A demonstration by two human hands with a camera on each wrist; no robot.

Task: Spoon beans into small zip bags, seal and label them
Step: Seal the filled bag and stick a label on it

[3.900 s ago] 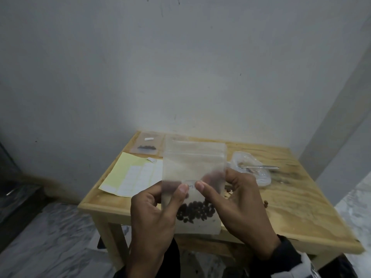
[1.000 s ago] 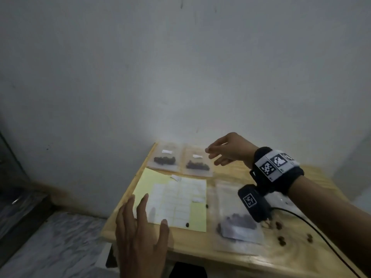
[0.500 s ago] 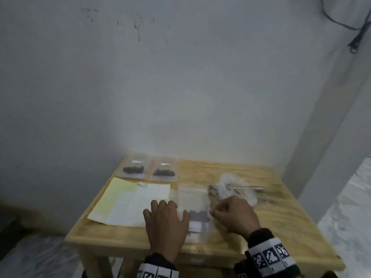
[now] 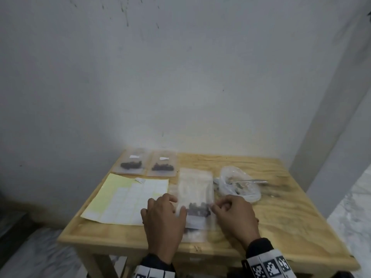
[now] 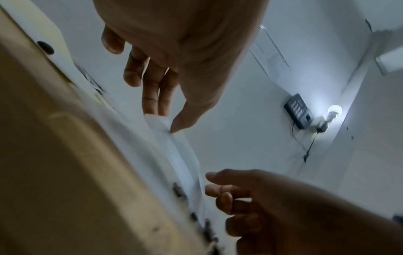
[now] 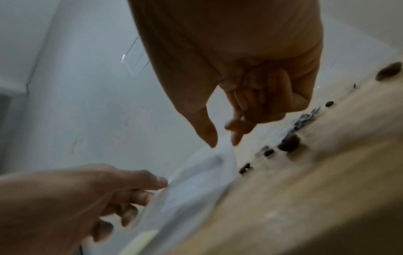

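A clear zip bag (image 4: 195, 187) with dark beans (image 4: 198, 209) in its lower part lies on a stack of empty bags in the middle of the wooden table (image 4: 281, 217). My left hand (image 4: 170, 207) holds the bag's left edge, thumb on top, fingers beneath (image 5: 157, 110). My right hand (image 4: 218, 207) pinches the bag's right edge (image 6: 224, 155) between thumb and forefinger, its other fingers curled in. The bag's edges are raised a little off the table. Two sealed bags of beans (image 4: 130, 162) (image 4: 162, 164), each with a white label, lie at the back left.
A yellow sheet of white labels (image 4: 124, 197) lies left of my hands. A crumpled plastic bag of beans (image 4: 239, 185) with a metal spoon (image 4: 251, 181) in it sits to the right. Loose beans (image 6: 287, 143) lie scattered near it. A wall stands behind the table.
My right hand came back from the far bags and my left hand left the label sheet. Both now hold the bag of beans in the middle.
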